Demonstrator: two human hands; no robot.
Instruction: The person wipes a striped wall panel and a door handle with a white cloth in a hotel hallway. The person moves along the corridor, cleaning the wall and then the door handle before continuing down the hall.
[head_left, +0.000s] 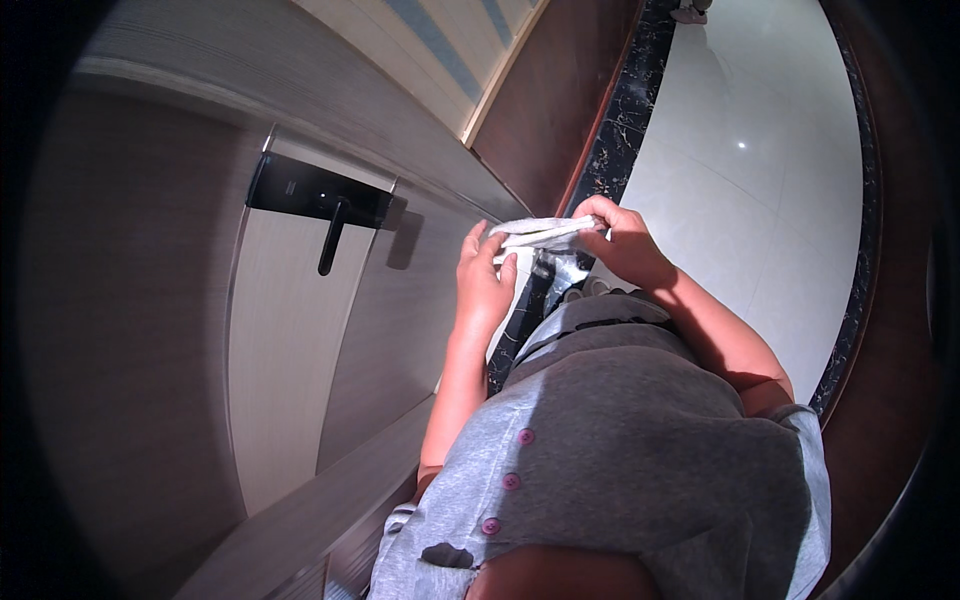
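A folded white cloth is stretched between my two hands, in front of my body. My right hand pinches its right end between thumb and fingers. At the cloth's left end is my left hand, its fingers spread and touching the cloth; whether they grip it is not plain. Just below the cloth, something of clear plastic shows near my waist, partly hidden by my clothing.
On the left stands a wood-grain door with a black lock plate and lever handle. Black marbled edging borders the glossy pale tiled floor. Another person's shoe appears at the top.
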